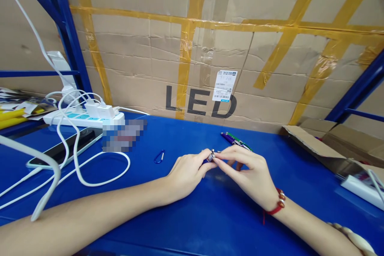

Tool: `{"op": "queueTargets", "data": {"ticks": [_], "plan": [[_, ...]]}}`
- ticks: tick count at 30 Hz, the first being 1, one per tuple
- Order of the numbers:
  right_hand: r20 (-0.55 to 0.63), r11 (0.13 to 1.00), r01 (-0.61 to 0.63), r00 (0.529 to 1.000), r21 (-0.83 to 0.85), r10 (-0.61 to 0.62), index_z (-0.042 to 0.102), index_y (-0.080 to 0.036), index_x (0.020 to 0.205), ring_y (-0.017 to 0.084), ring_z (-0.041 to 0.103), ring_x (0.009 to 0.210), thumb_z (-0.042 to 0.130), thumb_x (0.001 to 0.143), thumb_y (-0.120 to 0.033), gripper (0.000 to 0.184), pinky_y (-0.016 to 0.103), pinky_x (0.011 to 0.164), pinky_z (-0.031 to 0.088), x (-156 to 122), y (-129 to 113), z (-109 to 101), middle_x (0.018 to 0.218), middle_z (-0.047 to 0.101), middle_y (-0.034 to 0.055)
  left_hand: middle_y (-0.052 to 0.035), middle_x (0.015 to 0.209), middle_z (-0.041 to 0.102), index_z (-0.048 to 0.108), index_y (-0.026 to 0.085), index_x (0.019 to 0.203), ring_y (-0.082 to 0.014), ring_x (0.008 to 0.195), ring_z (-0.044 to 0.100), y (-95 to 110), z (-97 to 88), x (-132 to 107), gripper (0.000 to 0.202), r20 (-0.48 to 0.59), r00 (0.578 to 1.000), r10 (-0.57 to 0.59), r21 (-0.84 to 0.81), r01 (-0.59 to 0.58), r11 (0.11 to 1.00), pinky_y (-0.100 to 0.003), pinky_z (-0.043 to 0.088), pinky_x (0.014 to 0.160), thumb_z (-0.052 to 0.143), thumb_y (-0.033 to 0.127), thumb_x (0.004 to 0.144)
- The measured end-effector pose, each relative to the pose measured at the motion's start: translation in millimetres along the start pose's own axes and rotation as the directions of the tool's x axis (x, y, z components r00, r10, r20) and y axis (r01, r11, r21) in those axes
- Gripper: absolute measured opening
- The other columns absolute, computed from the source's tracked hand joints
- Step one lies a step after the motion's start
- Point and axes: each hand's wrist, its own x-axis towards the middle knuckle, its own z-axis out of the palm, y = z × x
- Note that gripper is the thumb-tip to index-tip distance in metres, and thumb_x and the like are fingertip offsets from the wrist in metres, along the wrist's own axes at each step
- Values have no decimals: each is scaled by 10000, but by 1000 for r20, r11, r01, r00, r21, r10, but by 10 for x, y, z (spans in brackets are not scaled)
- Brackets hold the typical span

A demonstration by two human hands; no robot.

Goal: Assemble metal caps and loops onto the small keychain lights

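Note:
Over the blue tabletop, my left hand pinches a small shiny metal piece between thumb and forefinger. Its exact kind is too small to make out. My right hand, with a red beaded bracelet at the wrist, has its thumb and fingertips closed at the same piece from the right side. A blue carabiner lies on the table to the left of my left hand. Behind my right hand lie pens, one purple and one green, partly hidden by the hand.
On the left, a white power strip with plugs and looping white cables stands by a phone. A large taped cardboard box closes off the back. An open carton and a white object sit at the right.

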Motion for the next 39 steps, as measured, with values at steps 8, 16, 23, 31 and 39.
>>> {"op": "queueTargets", "data": {"ticks": [8, 16, 23, 31, 39], "plan": [[141, 997, -58, 988, -44, 64, 688, -214, 822, 89, 577, 587, 600, 775, -244, 104, 184, 477, 440, 19, 8, -27, 830, 644, 19, 53, 620, 532, 456, 215, 796, -125, 585, 526, 18, -30, -20, 139, 10, 1000, 23, 20, -23, 1000, -205, 267, 528, 373, 279, 889], [160, 978, -200, 965, -64, 208, 558, -209, 930, 72, 553, 554, 572, 787, -332, 189, 178, 468, 440, 11, 23, 0, 870, 617, 5, 57, 577, 518, 451, 215, 758, -125, 551, 504, -25, 6, 16, 213, -62, 995, -75, -98, 69, 993, -212, 301, 540, 355, 357, 885], [270, 973, -203, 936, -111, 226, 562, -231, 936, 113, 557, 740, 556, 779, -271, 162, 195, 549, 466, -11, 118, 49, 917, 577, 11, -3, 797, 552, 551, 188, 795, -133, 746, 538, -78, -27, 98, 165, -335, 930, -152, -382, 13, 924, -223, 399, 681, 417, 270, 845], [450, 978, -137, 871, -159, 196, 527, -248, 1141, 108, 524, 687, 514, 811, -250, 330, 226, 598, 446, -11, 133, 47, 903, 553, 21, -47, 927, 558, 669, 194, 847, -160, 917, 537, -110, -20, 104, 228, -346, 932, -112, -372, -26, 928, -270, 413, 847, 445, 165, 814], [552, 973, -9, 823, -229, 137, 480, -216, 1222, 166, 537, 812, 461, 850, -360, 400, 287, 729, 443, 27, 92, 35, 881, 561, 46, -44, 907, 582, 631, 166, 787, -164, 891, 545, -82, -33, 114, 219, -277, 942, -190, -443, 50, 895, -266, 411, 812, 414, 140, 792]]}}
